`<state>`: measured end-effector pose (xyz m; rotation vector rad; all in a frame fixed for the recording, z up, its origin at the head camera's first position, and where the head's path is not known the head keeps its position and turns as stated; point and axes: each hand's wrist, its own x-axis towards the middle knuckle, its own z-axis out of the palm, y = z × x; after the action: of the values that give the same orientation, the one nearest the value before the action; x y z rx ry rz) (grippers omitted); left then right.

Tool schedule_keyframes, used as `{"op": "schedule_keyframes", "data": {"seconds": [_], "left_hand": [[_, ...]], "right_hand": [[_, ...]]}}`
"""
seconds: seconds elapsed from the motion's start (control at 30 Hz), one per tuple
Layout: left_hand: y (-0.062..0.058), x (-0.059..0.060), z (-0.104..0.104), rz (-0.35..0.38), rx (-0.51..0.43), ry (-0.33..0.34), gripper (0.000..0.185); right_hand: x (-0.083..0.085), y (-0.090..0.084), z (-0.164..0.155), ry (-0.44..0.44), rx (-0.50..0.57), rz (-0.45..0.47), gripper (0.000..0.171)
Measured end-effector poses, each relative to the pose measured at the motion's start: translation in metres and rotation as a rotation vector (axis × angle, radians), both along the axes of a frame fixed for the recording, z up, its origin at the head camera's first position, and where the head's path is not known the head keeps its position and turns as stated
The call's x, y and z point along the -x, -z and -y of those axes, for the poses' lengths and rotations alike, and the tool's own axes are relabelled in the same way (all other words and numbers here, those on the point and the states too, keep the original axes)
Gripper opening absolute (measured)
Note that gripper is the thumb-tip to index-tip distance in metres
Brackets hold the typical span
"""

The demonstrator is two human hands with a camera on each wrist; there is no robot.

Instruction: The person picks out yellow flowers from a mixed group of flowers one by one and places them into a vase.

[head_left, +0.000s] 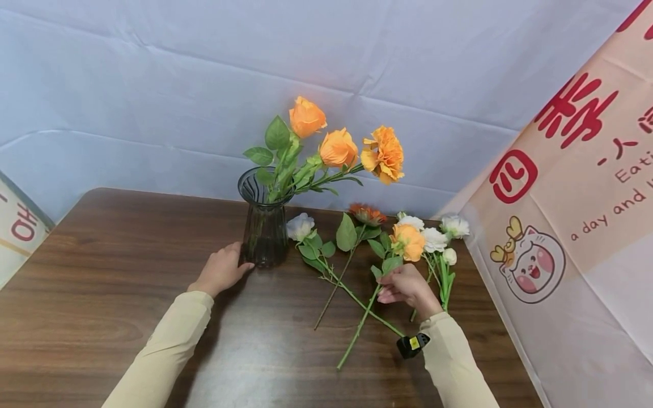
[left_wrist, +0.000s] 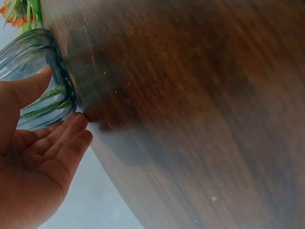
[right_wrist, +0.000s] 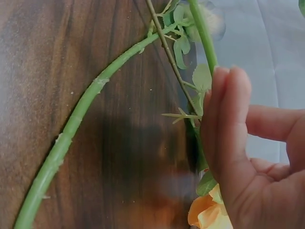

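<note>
Stem (head_left: 368, 309) under right hand (head_left: 408, 285) (touching).

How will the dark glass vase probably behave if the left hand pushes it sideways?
The vase is tall and narrow, and its three orange flowers lean right, so it may tip that way. On the smooth wooden table it might slide first. The left hand at its base likely steadies it.

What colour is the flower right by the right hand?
Orange, on a green stem: the flower lies on the table just above the right hand. The head view shows it best.
</note>
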<state>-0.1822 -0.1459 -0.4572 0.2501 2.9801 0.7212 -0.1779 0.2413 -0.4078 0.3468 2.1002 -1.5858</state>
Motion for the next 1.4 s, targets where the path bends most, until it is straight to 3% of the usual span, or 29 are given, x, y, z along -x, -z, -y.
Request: {"op": "schedule_keyframes", "data": {"seconds": [0.6,1.13,1.4], "left_hand": [[0.001,0.001,-0.001,-0.02,0.011,0.002,0.062],[0.001,0.002,-0.002,-0.021,0.019,-0.002,0.062],[0.002,0.001,-0.001,-0.018,0.012,-0.002,0.062]], "right_hand": [[0.002,-0.011,-0.002,0.057,0.111,-0.002,0.03],[0.005,-0.023,-0.004,0.13,0.172,-0.042,0.012],[0.008,-0.025,-0.004,0.142,0.242,-0.045,0.023]]}}
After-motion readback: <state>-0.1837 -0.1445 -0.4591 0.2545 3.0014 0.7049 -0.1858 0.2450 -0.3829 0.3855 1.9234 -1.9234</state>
